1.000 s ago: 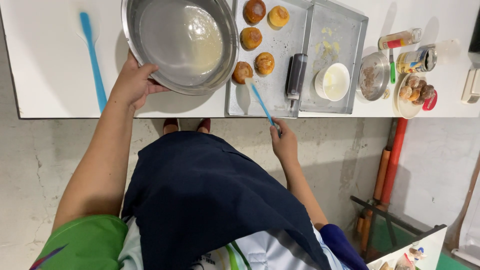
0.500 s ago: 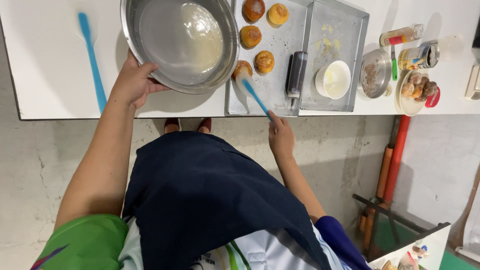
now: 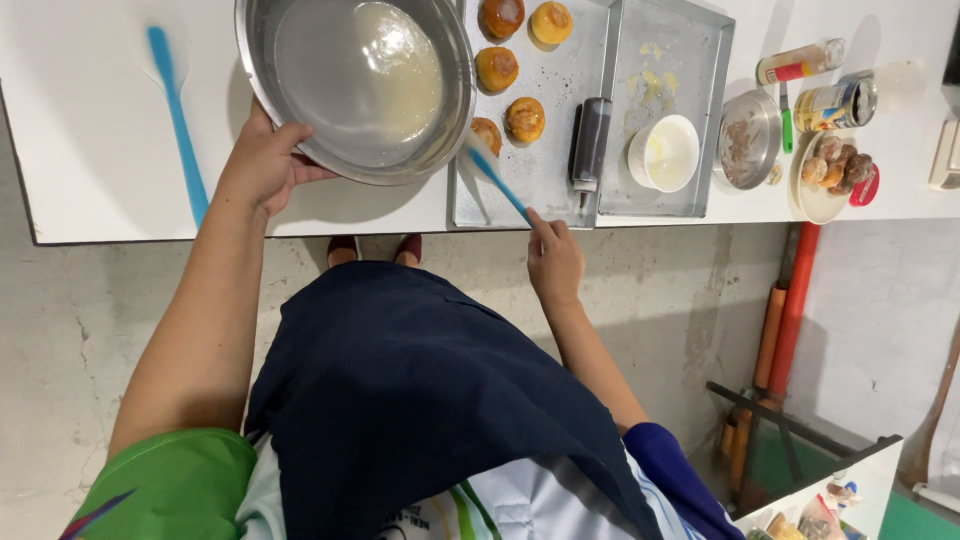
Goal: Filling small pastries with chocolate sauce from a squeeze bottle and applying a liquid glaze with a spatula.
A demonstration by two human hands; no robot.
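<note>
At the table's near edge, the left hand (image 3: 262, 165) grips the rim of a steel bowl (image 3: 355, 85), probably light but slippery; the right hand (image 3: 553, 262) pinches a thin blue brush (image 3: 492, 172), its tip touching a bun (image 3: 487, 133).

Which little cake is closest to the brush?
The cake nearest the table edge, beside the big bowl. The brush covers its corner; the other four sit clear.

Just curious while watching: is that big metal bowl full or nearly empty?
Nearly empty: the metal bowl shows bare steel, with only a thin pale film inside.
</note>
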